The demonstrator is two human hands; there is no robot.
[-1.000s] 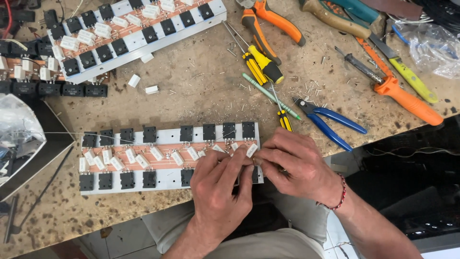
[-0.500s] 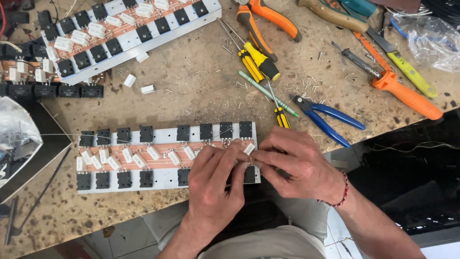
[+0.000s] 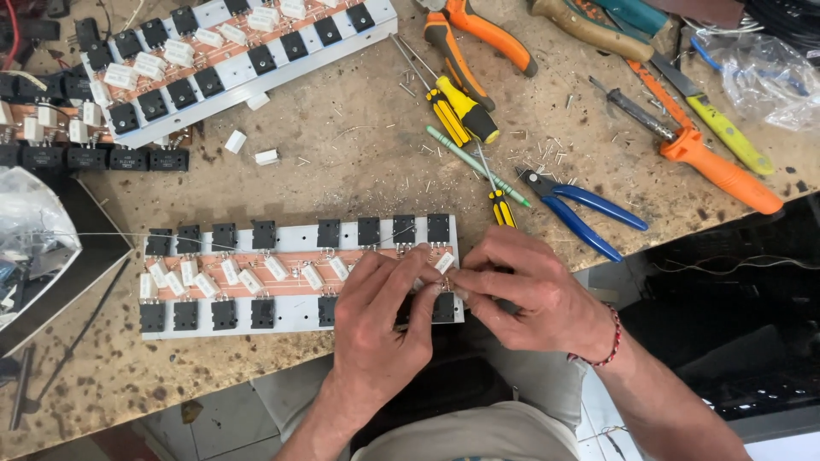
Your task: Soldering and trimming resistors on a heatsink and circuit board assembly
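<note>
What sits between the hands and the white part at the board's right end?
Nothing visible: the left hand and right hand already meet fingertip to fingertip at the white part on the board.

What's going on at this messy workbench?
A person is bent over a long white board studded with black square parts and small white blocks. Both hands meet at its right end: the left hand lies on the board, and the right hand pinches something small beside a white block. A second board, blue pliers and yellow screwdrivers lie on the table.
</note>
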